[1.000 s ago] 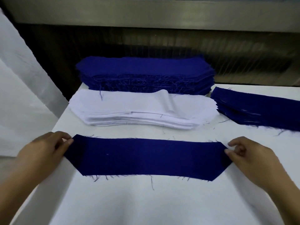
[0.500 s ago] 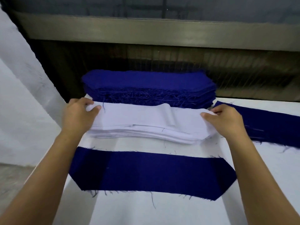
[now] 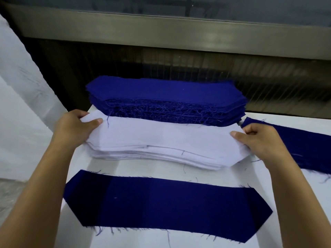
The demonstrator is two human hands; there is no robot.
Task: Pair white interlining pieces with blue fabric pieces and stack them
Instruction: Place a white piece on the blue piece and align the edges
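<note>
One long blue fabric piece with angled ends (image 3: 166, 208) lies flat on the near part of the white desk (image 3: 143, 242), not yet covered. Just beyond it, the left hand (image 3: 71, 129) and right hand (image 3: 261, 140) each pinch an end of the top white interlining sheet (image 3: 170, 133) on its thick white pile (image 3: 143, 154), thumbs above. A tall stack of blue pieces (image 3: 164, 97) waits farther off; a low blue pile (image 3: 304, 147) lies right. Most pairing looks undone.
</note>
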